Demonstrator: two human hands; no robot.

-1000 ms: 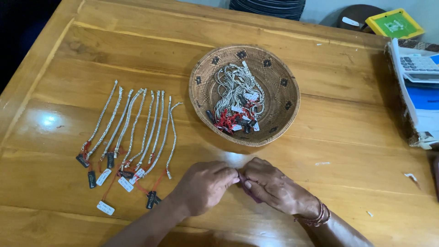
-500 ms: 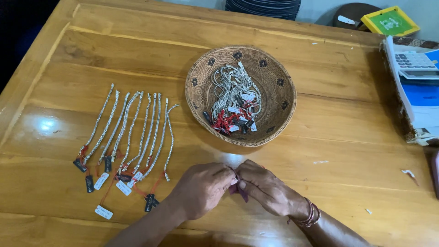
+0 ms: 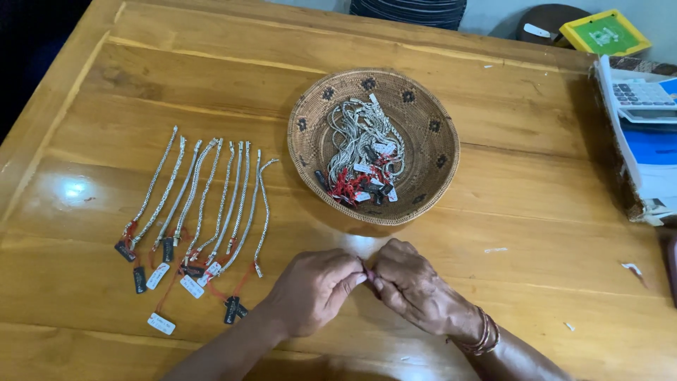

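My left hand point(image 3: 314, 289) and my right hand point(image 3: 412, 289) meet fingertip to fingertip at the near middle of the wooden table point(image 3: 211, 85). Both pinch one small item with a bit of red thread between them; most of it is hidden by my fingers. A round woven basket point(image 3: 437, 152) lies just beyond my hands and holds a tangle of silver chain bracelets point(image 3: 360, 152) with red threads and small tags. To the left, several silver bracelets point(image 3: 204, 197) lie side by side in a row, each with tags at its near end.
A stack of papers with a calculator point(image 3: 638, 95) on top sits at the table's right edge. A green and yellow box point(image 3: 605, 34) and a dark round stool top point(image 3: 543, 21) stand beyond the far edge. Small white scraps point(image 3: 631, 268) lie at right.
My hands stay together at the same spot, fingers shifting slightly on the small item. The row of bracelets and the basket have not moved.
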